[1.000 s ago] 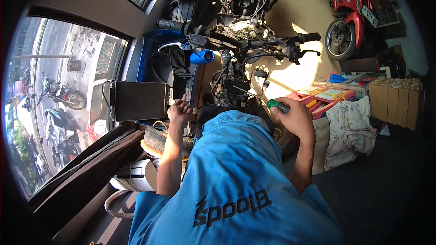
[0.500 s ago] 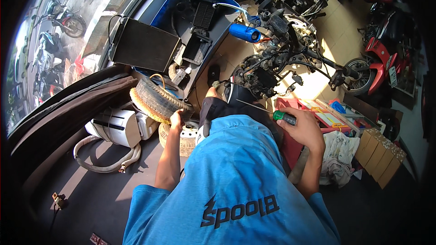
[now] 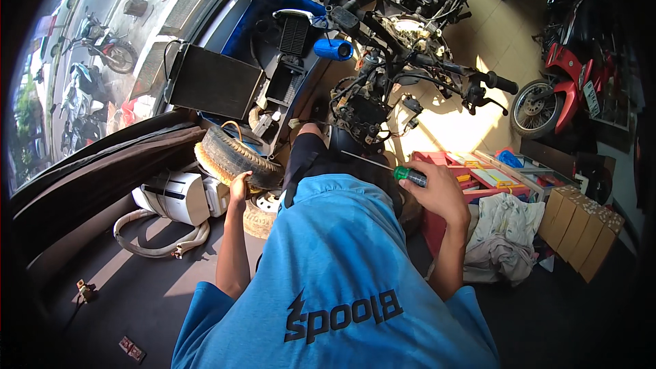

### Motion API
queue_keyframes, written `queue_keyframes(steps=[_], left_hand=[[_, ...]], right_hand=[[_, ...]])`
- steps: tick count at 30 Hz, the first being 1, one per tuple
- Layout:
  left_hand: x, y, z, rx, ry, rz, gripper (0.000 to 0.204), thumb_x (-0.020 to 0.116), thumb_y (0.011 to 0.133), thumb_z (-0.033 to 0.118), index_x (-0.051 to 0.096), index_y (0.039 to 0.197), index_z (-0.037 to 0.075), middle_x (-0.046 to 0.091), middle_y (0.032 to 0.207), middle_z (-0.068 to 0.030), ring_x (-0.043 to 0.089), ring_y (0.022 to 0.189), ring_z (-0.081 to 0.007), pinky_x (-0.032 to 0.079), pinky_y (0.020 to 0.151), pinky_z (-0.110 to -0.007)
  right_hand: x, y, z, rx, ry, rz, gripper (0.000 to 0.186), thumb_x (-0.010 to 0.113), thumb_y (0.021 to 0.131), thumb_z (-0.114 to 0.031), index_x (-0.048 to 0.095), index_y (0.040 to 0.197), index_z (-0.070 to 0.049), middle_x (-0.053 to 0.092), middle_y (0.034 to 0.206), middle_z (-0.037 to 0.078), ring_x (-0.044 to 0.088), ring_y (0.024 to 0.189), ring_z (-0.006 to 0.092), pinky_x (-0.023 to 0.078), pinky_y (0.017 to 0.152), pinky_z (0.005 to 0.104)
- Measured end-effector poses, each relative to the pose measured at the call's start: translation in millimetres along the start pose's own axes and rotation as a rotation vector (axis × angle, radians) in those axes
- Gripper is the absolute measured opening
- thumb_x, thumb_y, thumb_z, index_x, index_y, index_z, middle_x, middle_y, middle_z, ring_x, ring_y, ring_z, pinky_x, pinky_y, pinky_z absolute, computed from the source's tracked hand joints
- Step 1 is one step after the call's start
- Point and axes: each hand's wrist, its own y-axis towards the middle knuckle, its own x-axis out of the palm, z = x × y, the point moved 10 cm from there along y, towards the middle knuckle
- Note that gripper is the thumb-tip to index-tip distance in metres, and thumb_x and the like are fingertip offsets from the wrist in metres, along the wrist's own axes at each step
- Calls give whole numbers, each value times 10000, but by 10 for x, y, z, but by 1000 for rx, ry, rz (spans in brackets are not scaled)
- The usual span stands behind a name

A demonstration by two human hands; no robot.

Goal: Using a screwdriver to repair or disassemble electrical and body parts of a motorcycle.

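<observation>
My right hand (image 3: pixel 443 197) is closed around the green and black handle of a screwdriver (image 3: pixel 403 173). Its thin shaft points left and slightly away from me, over my lap. My left hand (image 3: pixel 239 188) has its fingers drawn together in front of the lower edge of a worn tyre (image 3: pixel 236 154); whether it touches the tyre, or has something small between the fingers, is not visible. Ahead of my knees stands a partly stripped motorcycle (image 3: pixel 362 106), with bare wiring and its handlebar (image 3: pixel 471 76) turned across the view.
At left are a white appliance with a hose (image 3: pixel 179 198) and a dark flat panel (image 3: pixel 215 82). A blue cylinder (image 3: pixel 333 49) hangs by the handlebar. Right lie a red toolbox (image 3: pixel 437 229), cloths (image 3: pixel 506 225) and cardboard boxes (image 3: pixel 577 222). A red motorcycle (image 3: pixel 567 82) stands beyond.
My left hand has shifted left along the tyre's near edge. The view has moved a little, so most things sit differently in it. The screwdriver stays in my right hand.
</observation>
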Motion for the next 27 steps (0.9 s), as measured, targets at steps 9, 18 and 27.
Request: queue_keyframes(steps=[9,18,27], left_hand=[[522,287,818,218,-132,-225,256,451,976,191,660,1071,78,363,486,97,279,386,-35,232,365,-224],[1967,-197,3493,473,-31,-686,260,459,990,283,642,1035,103,282,545,109,238,436,-11,178,406,-198],[2864,-941,4103,698,-139,-777,309,532,962,257,662,894,-15,573,715,20,456,660,-44,362,624,-220]], right_hand=[[-630,-161,-332,-47,45,144,312,701,789,-261,684,1041,-79,683,871,176,665,794,340,510,725,394],[-1573,-186,-1832,-32,-105,315,308,710,775,-236,694,1019,-49,678,794,162,656,696,303,496,671,364],[-2148,300,-2787,118,-230,549,263,709,772,-140,683,990,6,676,748,178,691,662,194,503,629,284]])
